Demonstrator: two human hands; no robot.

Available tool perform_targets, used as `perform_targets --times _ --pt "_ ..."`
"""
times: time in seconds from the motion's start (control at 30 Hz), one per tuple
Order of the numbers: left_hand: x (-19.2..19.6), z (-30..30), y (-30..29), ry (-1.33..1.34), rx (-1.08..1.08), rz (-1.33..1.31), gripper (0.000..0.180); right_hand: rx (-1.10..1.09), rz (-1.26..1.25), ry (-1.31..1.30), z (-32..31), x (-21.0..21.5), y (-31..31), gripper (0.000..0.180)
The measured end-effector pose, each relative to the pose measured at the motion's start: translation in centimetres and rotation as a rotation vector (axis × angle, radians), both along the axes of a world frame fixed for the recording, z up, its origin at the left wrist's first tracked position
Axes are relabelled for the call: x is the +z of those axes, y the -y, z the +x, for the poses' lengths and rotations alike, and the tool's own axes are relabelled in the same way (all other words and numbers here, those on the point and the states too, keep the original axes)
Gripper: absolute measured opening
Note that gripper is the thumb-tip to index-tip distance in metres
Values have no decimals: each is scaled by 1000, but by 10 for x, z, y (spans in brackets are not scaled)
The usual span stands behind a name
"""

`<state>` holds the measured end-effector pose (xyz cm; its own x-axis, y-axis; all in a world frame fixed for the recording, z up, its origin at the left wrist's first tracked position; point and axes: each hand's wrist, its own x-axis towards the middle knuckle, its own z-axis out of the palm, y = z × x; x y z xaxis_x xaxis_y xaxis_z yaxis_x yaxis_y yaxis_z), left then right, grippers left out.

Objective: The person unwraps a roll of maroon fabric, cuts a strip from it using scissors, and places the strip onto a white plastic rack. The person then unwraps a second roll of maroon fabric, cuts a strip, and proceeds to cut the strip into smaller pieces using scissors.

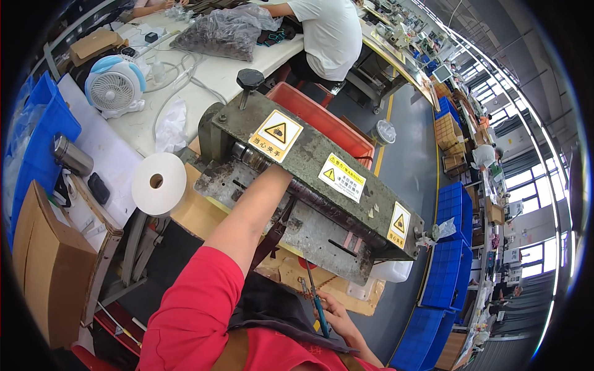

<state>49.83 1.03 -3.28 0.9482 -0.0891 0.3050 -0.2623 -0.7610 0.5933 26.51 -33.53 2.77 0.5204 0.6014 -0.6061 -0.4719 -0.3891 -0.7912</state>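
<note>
Thin teal-handled tool (317,303) upright beside grimy roller machine (309,191).

Red sleeve (198,303), grey-green machine (309,179) with yellow warning labels (276,135), blue crates (447,272).

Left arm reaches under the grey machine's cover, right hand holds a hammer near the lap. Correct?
Not a hammer. In the head view the right hand holds slim blue-handled pliers. The rest stands: the left arm reaches under the grey machine's cover; that hand is hidden.

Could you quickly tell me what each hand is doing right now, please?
Left hand: hidden inside the roller machine; cannot tell.
Right hand: closed on a blue-handled tool.
</note>
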Motion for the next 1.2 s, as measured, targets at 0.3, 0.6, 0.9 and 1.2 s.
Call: perform_targets --times 0.3,0.6,0.9,1.2 --pt "-2 5 0 -10 5 2 33 -30 -21 37 -3 -2 1 53" --pt "-5 7 -5 -12 5 12 34 -10 -36 42 0 -5 5 54" --pt "-7 3 -8 -11 9 18 35 22 -91 50 -1 -4 2 53" --pt "-7 9 3 27 25 7 36 26 -129 36 -7 6 1 53"
